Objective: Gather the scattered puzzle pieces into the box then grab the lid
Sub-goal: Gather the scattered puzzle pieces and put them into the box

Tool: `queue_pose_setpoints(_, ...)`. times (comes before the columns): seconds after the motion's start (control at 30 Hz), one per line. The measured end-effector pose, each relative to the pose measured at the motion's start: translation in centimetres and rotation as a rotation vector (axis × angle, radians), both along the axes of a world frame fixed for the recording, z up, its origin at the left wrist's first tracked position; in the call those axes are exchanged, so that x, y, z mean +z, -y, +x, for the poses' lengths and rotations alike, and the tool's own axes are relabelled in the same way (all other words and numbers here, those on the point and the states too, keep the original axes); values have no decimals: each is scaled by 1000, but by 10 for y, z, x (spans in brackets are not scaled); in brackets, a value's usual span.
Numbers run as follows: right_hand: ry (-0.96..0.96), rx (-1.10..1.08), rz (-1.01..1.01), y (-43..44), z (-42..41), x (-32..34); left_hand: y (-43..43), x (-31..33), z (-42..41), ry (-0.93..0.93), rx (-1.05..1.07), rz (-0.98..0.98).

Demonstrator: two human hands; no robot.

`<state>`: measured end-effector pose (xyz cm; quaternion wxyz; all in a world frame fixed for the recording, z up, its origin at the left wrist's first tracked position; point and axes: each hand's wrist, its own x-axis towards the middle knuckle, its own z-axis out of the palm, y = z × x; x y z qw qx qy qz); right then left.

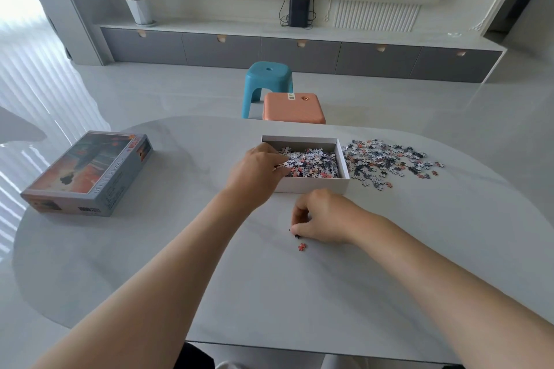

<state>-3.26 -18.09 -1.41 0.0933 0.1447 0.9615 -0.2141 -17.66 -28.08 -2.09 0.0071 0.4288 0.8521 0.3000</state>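
Observation:
A white open box (pixel 314 184) sits on the grey table, partly filled with puzzle pieces (pixel 314 163). My left hand (pixel 257 172) reaches over the box's left wall and holds a clump of pieces above the inside. In front of the box my right hand (pixel 320 214) has its fingers curled down, pinching small dark pieces on the tabletop. One red piece (pixel 302 246) lies loose just below it. A spread of scattered pieces (pixel 389 160) lies to the right of the box. The printed lid (pixel 90 174) rests at the far left.
The oval table's (pixel 180 263) far edge runs just behind the box. Beyond that edge stand an orange stool (pixel 293 108) and a blue stool (pixel 268 76). A low cabinet and a potted plant line the back wall.

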Motion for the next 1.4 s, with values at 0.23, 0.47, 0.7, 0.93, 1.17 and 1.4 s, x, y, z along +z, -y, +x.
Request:
queue_pose_setpoints(0.23,-644,-381,-106,-32,-6,18,21,8,4,-29,-100,156)
queue_pose_setpoints(0.47,-459,-179,-97,-34,5,16,39,7,36,1,-250,-121)
queue_pose_setpoints(0.7,-54,63,-141,-15,10,-8,47,3,36,0,-222,-408)
queue_pose_setpoints(0.93,-127,-42,-82,-22,9,2,42,-1,53,86,-334,-394)
queue_pose_setpoints(1.17,-670,-375,11,-48,2,18,31,-6,54,144,-391,-397)
queue_pose_setpoints(1.4,-503,-390,141,-62,1,-6,3,-5,38,144,-171,44)
